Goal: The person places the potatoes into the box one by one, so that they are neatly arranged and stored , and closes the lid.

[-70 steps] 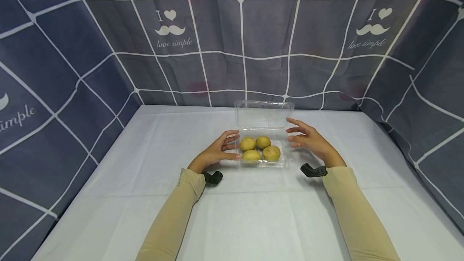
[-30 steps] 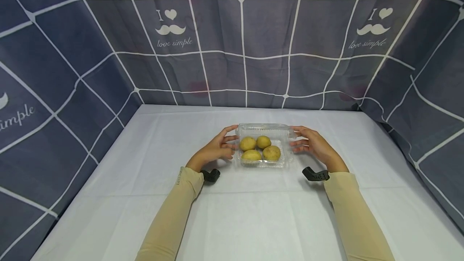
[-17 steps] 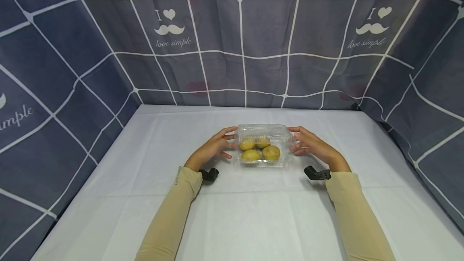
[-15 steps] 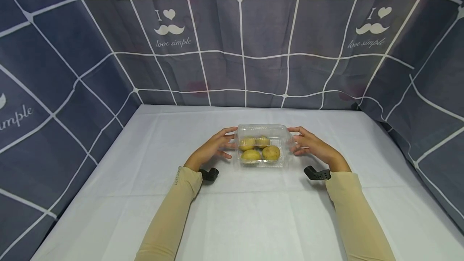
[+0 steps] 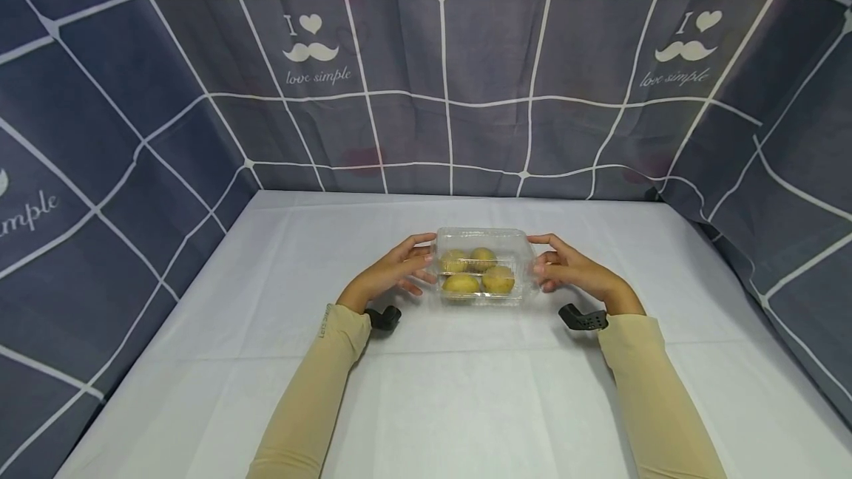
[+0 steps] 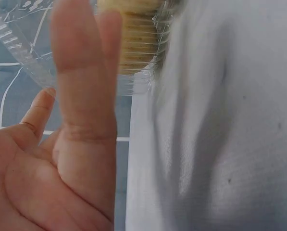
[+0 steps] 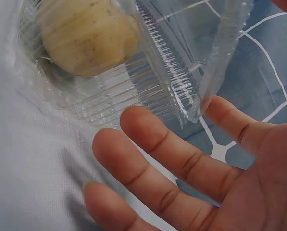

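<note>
A clear plastic clamshell box [image 5: 484, 239] holds several yellow potatoes [image 5: 498, 280]. Its lid slants forward over them, with a gap between lid and base at the right in the right wrist view. My left hand [image 5: 394, 270] is at the box's left side, its fingers fairly straight; in the left wrist view a fingertip [image 6: 47, 91] touches the lid's edge. At the right side is my right hand [image 5: 574, 270], fingers slightly bent. One fingertip [image 7: 213, 103] meets the lid's rim in the right wrist view, while the other fingers stand just off the base.
The box rests on a white-covered table [image 5: 466, 398]. Dark checked cloth [image 5: 492, 58] hangs behind the table and along both sides. Black wrist devices [image 5: 384, 318] are worn at both cuffs.
The lid, upright behind the potatoes at first, has swung forward and down over them. Both hands have followed it at the sides. Base and potatoes stay in place.
</note>
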Motion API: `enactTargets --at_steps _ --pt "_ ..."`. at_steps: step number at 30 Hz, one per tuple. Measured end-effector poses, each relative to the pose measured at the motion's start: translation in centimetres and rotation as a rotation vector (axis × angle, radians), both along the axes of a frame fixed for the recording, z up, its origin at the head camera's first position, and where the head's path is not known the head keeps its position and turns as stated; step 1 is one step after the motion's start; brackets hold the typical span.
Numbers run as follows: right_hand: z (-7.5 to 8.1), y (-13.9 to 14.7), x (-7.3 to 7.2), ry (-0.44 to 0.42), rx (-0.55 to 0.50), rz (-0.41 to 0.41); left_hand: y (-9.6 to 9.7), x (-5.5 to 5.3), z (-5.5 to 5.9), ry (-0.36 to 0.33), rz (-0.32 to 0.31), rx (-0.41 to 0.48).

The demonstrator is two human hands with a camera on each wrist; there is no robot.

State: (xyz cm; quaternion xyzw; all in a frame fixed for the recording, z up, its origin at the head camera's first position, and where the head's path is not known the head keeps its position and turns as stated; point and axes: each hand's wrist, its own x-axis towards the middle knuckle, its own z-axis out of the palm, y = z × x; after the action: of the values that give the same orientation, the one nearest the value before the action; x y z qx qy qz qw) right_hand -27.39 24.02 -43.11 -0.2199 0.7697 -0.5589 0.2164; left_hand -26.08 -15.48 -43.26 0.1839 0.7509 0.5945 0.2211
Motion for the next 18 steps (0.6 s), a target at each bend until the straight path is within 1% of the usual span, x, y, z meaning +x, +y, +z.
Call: enactTargets --at_steps 5,10,18 --pt "-0.23 0.01 -0.09 -0.002 -0.002 0.013 0.13 0.04 0.09 -0.014 0.005 0.005" --pt "-0.31 -0.03 -0.06 -0.026 0.005 0.019 0.24 -0.02 -0.04 -0.025 0.018 0.01" --pt "-0.28 -0.02 0.1 -0.038 -0.002 0.036 0.39 0.03 -0.12 -0.025 0.019 0.006"
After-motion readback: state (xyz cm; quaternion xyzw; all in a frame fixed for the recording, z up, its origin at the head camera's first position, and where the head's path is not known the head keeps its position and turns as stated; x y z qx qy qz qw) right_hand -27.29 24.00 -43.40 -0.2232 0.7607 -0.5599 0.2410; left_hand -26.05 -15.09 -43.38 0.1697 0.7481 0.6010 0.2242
